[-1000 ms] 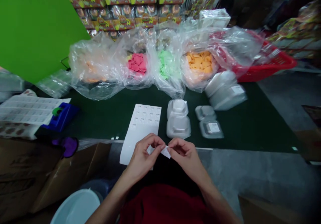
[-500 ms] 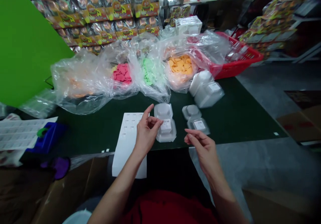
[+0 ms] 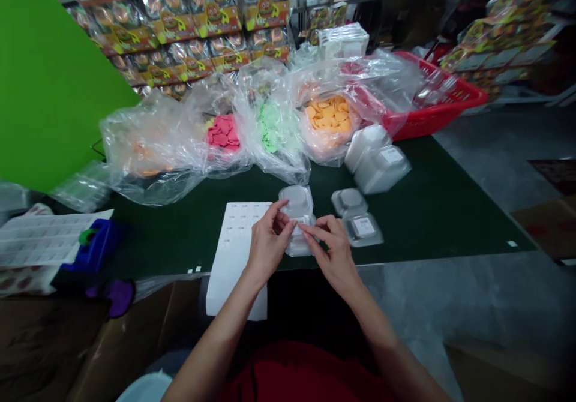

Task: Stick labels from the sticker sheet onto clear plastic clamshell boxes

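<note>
A small white label (image 3: 297, 229) sits between my fingertips, over a clear plastic clamshell box (image 3: 296, 196) that lies open on the dark green table. My left hand (image 3: 266, 241) pinches the label's left side with thumb and finger. From the right, my right hand (image 3: 335, 251) pinches at its other edge; the fingers partly cover the label and the box's near half. Whether the label touches the box, I cannot tell. A sheet of labels (image 3: 234, 258) lies under my left wrist, overhanging the table edge. Beside my right hand rests a second open clamshell box with a label (image 3: 363, 227).
Stacked clamshell boxes (image 3: 382, 168) stand behind on the right, near a red basket (image 3: 418, 123). Plastic bags hold pink pieces (image 3: 224, 133), green pieces (image 3: 269, 132) and orange pieces (image 3: 330, 116). A blue tape dispenser (image 3: 96, 246) is at the left.
My right hand has moved left from beside the second box to meet my left hand at the label. My left fingers have closed in. The view has shifted slightly.
</note>
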`<control>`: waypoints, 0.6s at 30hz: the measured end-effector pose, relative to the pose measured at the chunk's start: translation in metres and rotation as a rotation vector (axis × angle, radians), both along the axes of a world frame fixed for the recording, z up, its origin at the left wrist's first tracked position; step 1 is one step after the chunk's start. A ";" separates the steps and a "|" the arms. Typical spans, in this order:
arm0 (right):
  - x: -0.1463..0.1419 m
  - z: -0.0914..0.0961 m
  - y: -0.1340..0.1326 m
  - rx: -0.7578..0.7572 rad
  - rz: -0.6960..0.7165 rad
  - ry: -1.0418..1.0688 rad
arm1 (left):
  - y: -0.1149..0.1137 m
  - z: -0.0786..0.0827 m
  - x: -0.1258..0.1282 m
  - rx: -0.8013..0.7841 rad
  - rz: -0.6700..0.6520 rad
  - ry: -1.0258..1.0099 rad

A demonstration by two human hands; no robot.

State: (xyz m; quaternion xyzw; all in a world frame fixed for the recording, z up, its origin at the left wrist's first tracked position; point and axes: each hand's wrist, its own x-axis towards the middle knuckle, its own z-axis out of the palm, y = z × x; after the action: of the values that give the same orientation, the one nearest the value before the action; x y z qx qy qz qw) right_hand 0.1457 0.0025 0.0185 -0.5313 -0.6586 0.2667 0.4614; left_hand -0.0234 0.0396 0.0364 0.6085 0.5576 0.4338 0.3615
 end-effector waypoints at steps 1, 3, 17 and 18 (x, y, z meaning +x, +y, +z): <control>-0.001 -0.001 0.001 0.008 -0.008 -0.032 | -0.001 0.000 -0.001 0.036 0.011 0.059; 0.000 -0.003 0.001 0.019 -0.023 -0.065 | -0.003 -0.002 -0.004 0.103 0.086 0.144; -0.045 -0.011 -0.003 -0.123 -0.107 -0.061 | -0.050 -0.026 -0.015 0.013 0.110 -0.006; -0.044 -0.011 -0.003 -0.138 -0.099 -0.018 | -0.050 -0.026 -0.015 0.009 0.105 -0.013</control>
State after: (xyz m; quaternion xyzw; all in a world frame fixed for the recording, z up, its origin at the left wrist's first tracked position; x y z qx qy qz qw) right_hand 0.1017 0.0000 0.0079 -0.5961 -0.6155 0.2836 0.4305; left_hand -0.0388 -0.0104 0.0101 0.5772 0.5846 0.4587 0.3388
